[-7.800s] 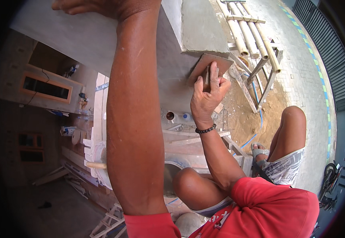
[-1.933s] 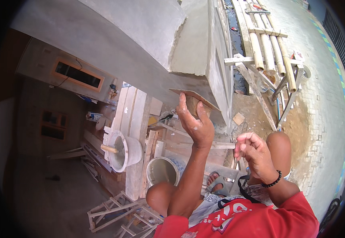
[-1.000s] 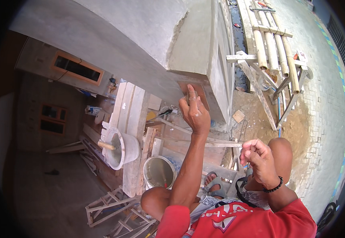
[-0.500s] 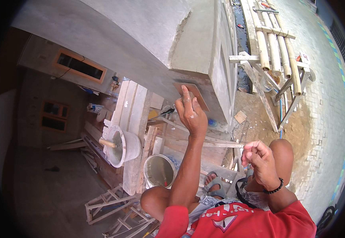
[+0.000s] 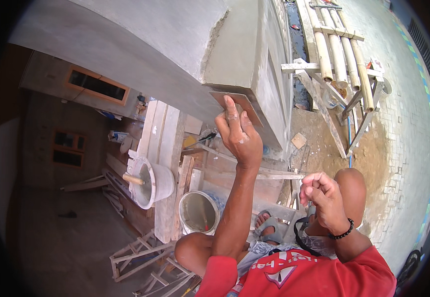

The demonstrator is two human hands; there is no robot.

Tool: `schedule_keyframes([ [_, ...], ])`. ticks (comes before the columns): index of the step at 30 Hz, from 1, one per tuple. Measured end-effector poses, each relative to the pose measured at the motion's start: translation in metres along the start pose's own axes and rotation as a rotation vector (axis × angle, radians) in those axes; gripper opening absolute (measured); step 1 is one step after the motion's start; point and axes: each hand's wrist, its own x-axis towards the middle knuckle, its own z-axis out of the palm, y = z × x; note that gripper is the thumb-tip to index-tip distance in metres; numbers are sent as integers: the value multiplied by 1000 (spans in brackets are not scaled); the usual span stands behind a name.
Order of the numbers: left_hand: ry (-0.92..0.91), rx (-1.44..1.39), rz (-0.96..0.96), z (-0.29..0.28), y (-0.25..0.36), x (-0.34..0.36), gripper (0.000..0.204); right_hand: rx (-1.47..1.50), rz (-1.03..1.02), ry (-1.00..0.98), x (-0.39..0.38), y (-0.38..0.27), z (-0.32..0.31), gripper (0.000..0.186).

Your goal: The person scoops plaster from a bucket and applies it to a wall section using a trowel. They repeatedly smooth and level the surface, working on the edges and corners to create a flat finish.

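Observation:
My left hand grips a flat, brown rectangular plastering trowel, its fingers stretched along the back of the plate. The trowel lies against the side face of a grey plastered beam, just under its lower corner edge. Its handle is hidden by the hand. My right hand, with a black bead bracelet at the wrist, is raised over my knee with fingers loosely curled and nothing visible in them. The end of a wooden strip shows beside its fingertips, apparently below the hand.
A white bucket of grey mortar with a wooden-handled tool stands on planks. Another bucket sits beside my knee. Bamboo poles rest on a wooden trestle at the right. Wooden frames stand at lower left.
The trowel and my left hand have shifted slightly left and up along the beam's edge. My right hand stays curled in nearly the same place. The view has moved a little.

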Motion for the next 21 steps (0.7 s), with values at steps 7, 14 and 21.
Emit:
schedule_keyframes([
  [7, -99, 43, -133, 12, 12, -1, 63, 6, -17, -9, -1, 2, -2, 20],
  [14, 82, -50, 25, 12, 14, 6, 63, -13, 9, 11, -1, 0, -4, 19],
  [21, -68, 64, -97, 14, 2, -22, 64, -30, 44, -10, -1, 1, 0, 19],
])
